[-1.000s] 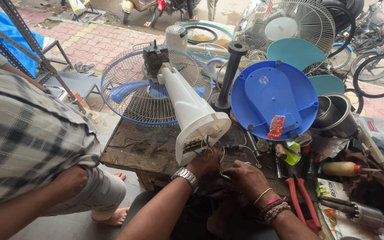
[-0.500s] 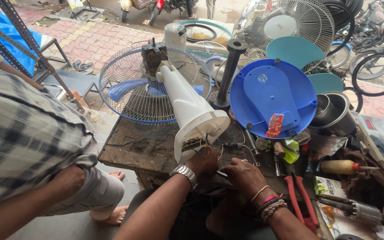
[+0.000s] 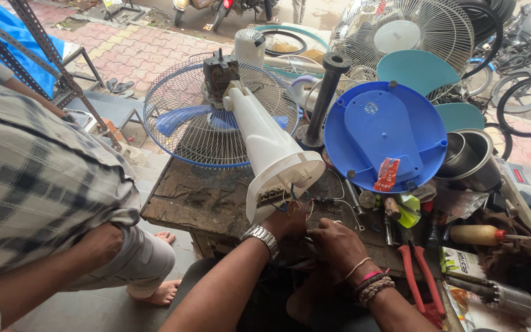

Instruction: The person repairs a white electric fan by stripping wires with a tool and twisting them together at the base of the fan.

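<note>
At centre frame on the desk [image 3: 192, 203], both hands pinch thin, limp, easily snapped wires [image 3: 296, 209] at the white fan housing's [image 3: 265, 141] open base, left hand [image 3: 287, 222] and right hand [image 3: 334, 243] fingers together; the light, rigid housing looks best gripped around its cone.

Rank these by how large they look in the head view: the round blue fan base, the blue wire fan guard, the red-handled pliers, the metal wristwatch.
1. Blue wire fan guard, though it lies farther off.
2. Round blue fan base.
3. Red-handled pliers.
4. Metal wristwatch, on the left hand.
</note>
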